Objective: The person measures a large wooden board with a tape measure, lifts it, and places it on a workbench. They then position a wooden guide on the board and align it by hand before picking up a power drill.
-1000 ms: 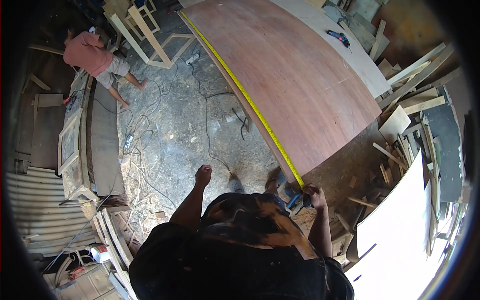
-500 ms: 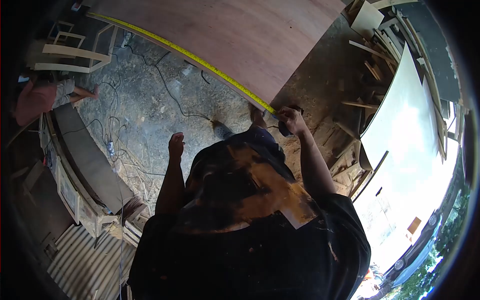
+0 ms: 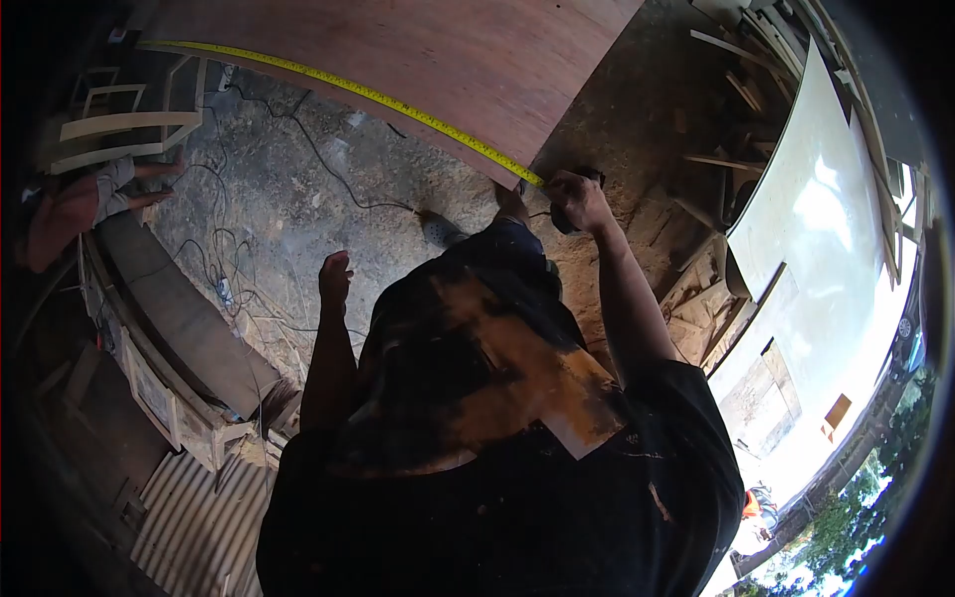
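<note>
A yellow tape measure (image 3: 398, 105) is stretched along the near edge of a large reddish-brown wooden sheet (image 3: 428, 50). Its near end runs just past the sheet's corner to my right hand (image 3: 580, 199), whose fingers are closed on it. My left hand (image 3: 336, 282) is raised over the floor at the left of my body, away from the sheet; its fingers look curled, and no object shows in it.
Another person (image 3: 75, 214) is at the far left near wooden frames (image 3: 124, 126). Cables (image 3: 338, 179) cross the floor. Wood scraps (image 3: 741, 90) and a large pale sheet (image 3: 796, 239) stand at the right. A long dark panel (image 3: 184, 308) lies at the left.
The view has shifted, so the sheet and tape sit higher and further left. The tape's end in my right hand now extends a little beyond the sheet's corner.
</note>
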A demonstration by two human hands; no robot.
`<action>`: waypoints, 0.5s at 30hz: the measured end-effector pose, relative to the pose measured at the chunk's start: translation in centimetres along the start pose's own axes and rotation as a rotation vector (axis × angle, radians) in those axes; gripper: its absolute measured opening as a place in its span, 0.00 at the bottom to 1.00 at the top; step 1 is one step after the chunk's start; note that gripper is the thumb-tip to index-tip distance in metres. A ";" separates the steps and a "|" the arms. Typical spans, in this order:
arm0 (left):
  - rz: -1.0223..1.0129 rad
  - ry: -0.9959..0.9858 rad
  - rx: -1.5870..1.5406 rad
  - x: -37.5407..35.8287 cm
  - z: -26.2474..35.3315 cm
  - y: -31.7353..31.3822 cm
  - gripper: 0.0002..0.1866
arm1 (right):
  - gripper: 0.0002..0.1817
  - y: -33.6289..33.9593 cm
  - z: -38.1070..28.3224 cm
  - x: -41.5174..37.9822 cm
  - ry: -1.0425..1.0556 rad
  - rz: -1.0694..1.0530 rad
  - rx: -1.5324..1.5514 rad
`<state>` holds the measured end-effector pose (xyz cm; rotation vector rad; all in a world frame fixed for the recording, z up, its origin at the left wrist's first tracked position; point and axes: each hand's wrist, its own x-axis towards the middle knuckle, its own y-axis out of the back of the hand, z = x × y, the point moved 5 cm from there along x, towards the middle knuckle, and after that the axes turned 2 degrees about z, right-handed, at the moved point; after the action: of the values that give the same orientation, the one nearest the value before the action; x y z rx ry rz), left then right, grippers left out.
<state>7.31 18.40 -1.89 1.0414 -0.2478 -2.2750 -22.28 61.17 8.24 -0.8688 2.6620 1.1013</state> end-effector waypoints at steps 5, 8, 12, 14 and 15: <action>-0.005 0.032 0.013 -0.1 0.1 -0.3 0.12 | 0.14 0.2 -0.1 -0.1 -0.054 -0.004 0.012; -0.015 0.038 0.023 -0.3 0.0 -0.5 0.13 | 0.10 0.1 0.0 -0.4 0.003 0.056 0.052; -0.077 0.035 0.068 -0.2 -0.4 -0.7 0.19 | 0.10 0.3 -0.3 -0.6 0.014 0.081 0.042; -0.082 0.041 0.068 -0.1 -0.6 -0.7 0.18 | 0.10 0.1 0.1 -0.5 0.008 0.071 0.016; -0.085 0.043 0.064 -0.1 -0.5 -0.8 0.18 | 0.10 0.2 0.1 -0.6 0.006 0.071 0.017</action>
<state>7.39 19.14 -2.47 1.1521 -0.2654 -2.3309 -21.90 61.61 8.43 -0.7820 2.7228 1.0903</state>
